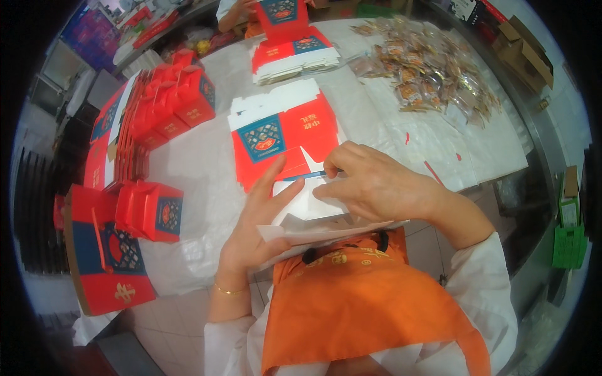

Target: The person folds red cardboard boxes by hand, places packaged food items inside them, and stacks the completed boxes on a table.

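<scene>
A partly folded carton (302, 203), white on its inner side, is between my hands in front of my orange apron. My left hand (254, 222) grips its left side, the fingers apart on the board and the thumb by the near flap. My right hand (382, 188) is closed on the far right part of the carton, its fingers curled over the board; the fingertips are partly hidden. Just beyond lies a stack of flat red carton blanks (313, 128) with a blue patterned panel and white flaps.
At left stand folded red boxes (179, 106), a single small red box (150, 210) and a large red-and-blue carton (113, 276). Small clear packets (433, 75) are heaped at the far right. Across the table (376, 144) a person (237, 14) handles a red carton above more blanks (295, 59).
</scene>
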Tool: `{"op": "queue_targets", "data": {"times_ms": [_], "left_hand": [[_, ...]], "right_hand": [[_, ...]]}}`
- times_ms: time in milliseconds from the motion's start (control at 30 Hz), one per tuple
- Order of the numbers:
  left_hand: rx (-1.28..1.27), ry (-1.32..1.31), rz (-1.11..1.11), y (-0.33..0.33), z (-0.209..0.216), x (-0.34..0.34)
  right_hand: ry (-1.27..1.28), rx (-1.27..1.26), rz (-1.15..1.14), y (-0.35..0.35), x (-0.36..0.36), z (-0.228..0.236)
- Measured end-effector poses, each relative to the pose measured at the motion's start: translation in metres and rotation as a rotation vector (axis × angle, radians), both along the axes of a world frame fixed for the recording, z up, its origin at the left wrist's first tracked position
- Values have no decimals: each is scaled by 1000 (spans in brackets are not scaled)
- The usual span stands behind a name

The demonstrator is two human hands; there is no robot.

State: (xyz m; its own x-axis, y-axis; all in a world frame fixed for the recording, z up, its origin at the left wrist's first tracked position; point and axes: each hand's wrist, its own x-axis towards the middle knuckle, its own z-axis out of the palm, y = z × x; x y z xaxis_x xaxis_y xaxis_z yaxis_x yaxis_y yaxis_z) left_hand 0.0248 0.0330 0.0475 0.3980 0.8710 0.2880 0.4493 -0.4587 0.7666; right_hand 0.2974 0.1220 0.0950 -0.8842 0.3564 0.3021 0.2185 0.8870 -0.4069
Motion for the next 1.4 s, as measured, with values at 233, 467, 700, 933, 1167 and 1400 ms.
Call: {"op": "queue_targets", "data": {"times_ms": [233,467,700,933,1167,1400], "left_hand": [[99,55,-7,0,-8,-1],[89,-32,92,-3,-17,1],[-43,-276,169,-6,-33,3],[95,-349,64,1,-35,9],[237,-9,-30,11,12,1],[137,-102,175,6,9,-8]], "right_hand": [[286,-249,12,2,-9,-15],[474,-335,-48,6,-3,-31],[264,-79,-184,13,4,-3],[251,-206,-331,30,-1,-8],[318,-360,-199,38,-7,-10],[452,-191,-247,27,16,-13]]}}
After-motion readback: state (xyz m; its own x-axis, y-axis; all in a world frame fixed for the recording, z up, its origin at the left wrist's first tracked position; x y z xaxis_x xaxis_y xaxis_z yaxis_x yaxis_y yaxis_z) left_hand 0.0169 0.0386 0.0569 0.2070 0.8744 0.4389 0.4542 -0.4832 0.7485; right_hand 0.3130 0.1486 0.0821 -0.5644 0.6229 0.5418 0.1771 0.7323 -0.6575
